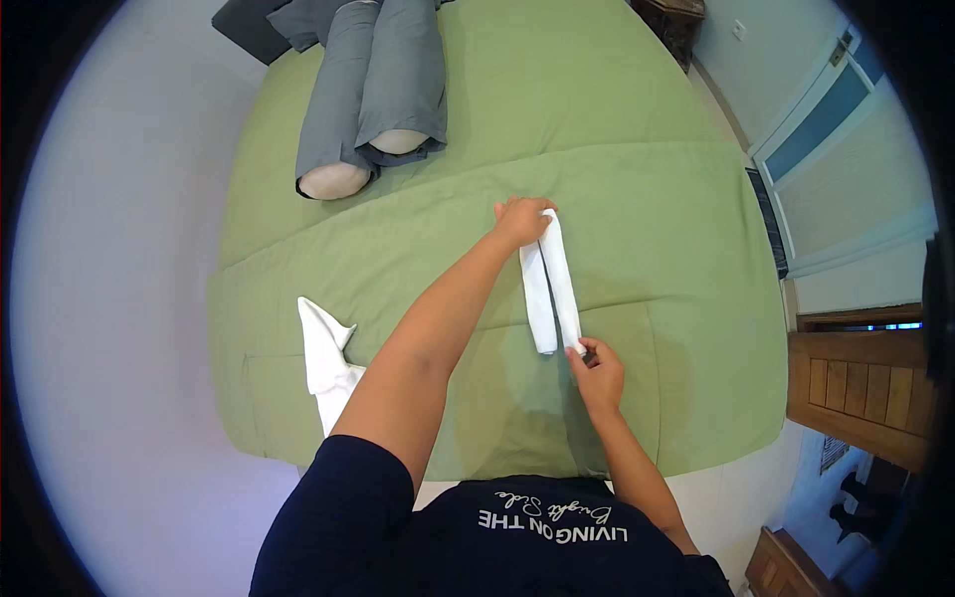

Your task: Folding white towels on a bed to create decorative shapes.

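Two narrow strips of folded white cloth lie side by side on the green bedspread, a thin dark gap between them. My left hand is at their far ends, its fingers gripping the top of the right white cloth strip and its palm over the top of the left white cloth strip. At the near end of the right strip, my right hand pinches the cloth between thumb and fingers. Another white cloth lies crumpled to the left, partly hidden behind my left arm.
The green bedspread covers a wide bed. Two bolsters in grey covers, a left bolster and a right bolster, lie at the far left beside grey pillows. A carved wooden bedside cabinet stands at the far right corner.
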`<state>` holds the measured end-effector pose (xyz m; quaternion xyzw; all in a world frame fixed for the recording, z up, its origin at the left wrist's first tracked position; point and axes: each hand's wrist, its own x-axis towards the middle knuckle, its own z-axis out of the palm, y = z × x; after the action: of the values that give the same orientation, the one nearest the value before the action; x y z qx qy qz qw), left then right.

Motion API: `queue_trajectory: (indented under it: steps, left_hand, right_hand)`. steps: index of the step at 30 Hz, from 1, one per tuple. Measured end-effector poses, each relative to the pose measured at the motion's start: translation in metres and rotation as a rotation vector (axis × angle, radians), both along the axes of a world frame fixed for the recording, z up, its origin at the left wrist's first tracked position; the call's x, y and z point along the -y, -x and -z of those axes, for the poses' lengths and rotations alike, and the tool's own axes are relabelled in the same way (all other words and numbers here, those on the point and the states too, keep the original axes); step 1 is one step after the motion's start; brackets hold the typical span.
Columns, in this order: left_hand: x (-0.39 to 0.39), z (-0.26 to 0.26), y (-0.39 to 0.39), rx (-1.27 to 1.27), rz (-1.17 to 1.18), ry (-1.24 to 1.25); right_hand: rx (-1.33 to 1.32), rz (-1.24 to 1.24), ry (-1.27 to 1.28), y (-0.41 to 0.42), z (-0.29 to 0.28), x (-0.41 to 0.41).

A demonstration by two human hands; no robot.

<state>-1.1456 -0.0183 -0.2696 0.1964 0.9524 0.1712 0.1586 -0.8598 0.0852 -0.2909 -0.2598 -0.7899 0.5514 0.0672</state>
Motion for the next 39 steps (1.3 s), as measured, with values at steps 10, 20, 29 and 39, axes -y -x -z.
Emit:
queue_trajectory:
  steps: [10, 20, 29, 39]
  left_hand:
    - [0.010, 0.014, 0.013, 0.036, 0.053, 0.046]
    - [0.016, 0.028, 0.001, -0.061, -0.039, -0.188]
    - [0.027, 0.033, -0.144, -0.107, -0.266, -0.755]
    - [0.026, 0.035, -0.227, 0.032, -0.319, -0.760]
  right_hand:
    - [0.072, -0.111, -0.197, 0.012, 0.006, 0.008]
    - [0.128, -0.180, -0.167, 0.015, -0.005, 0.005]
    - [0.242, -0.183, 0.016, 0.023, -0.024, 0.000]
    - [0.071, -0.286, -0.154, 0.071, -0.014, -0.015]
